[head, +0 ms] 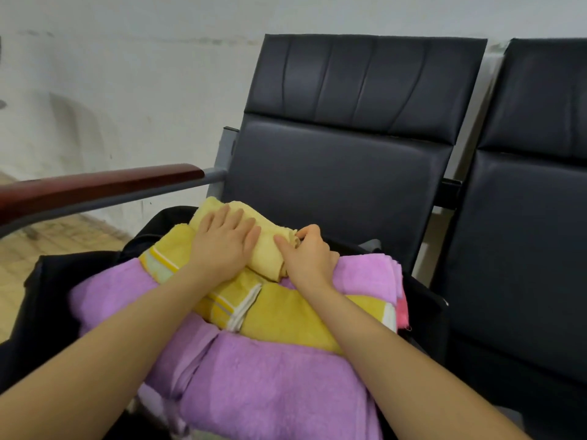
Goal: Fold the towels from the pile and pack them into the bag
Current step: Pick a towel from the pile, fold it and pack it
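Note:
A black bag (47, 300) stands open on a chair seat, stuffed with folded towels. On top at the back lies a folded pale yellow towel (265, 249). My left hand (224, 246) presses flat on it with straight fingers. My right hand (306, 254) pinches that towel's right end between thumb and curled fingers. Beneath it sits a darker yellow towel with white stripes (286, 315), and purple towels (270, 385) fill the front and sides. A pink edge (401, 309) shows at the right.
The bag rests on a black padded chair (343, 154) with a wooden armrest (95, 188) at the left. A second black chair (524, 217) stands to the right. A white wall is behind, and tiled floor (63, 236) shows at the left.

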The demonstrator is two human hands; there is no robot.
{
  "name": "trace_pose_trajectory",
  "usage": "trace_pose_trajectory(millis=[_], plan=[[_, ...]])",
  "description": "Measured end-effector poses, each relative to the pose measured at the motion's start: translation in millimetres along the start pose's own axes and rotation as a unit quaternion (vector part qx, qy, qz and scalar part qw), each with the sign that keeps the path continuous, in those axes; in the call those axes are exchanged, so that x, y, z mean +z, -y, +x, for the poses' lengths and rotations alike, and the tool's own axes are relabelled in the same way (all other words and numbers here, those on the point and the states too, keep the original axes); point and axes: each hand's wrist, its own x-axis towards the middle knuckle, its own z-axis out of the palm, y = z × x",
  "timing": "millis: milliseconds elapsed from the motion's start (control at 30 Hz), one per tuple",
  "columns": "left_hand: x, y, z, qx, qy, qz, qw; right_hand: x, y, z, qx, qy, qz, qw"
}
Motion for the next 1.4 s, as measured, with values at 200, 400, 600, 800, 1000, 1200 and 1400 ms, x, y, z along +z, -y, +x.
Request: trace_pose_trajectory(millis=[200,400,600,800,1000,1200,1400], plan=[[4,7,23,0.025,0.159,0.029,0.987,0,-11,2,-0.150,-0.010,-0.179,0.972],[19,12,28,0.047,0.161,0.030,0.985,3,-22,6,-0.150,0.182,-0.318,0.918],[10,16,22,-0.001,-0.014,-0.070,0.997,3,-23,5,-0.104,0.190,-0.276,0.936],[1,18,18,-0.117,-0.062,-0.003,0.991,1,-19,5,-0.085,0.036,-0.173,0.981],[-8,20,23,-0.131,-0.090,-0.111,0.981,4,-20,15,-0.043,0.034,-0.113,0.992],[-26,23,30,-0.041,-0.177,-0.150,0.972,6,-17,11,-0.065,-0.036,-0.026,0.997],[-1,7,45,-0.063,-0.173,-0.036,0.982,3,-20,14,-0.120,-0.046,-0.100,0.987]])
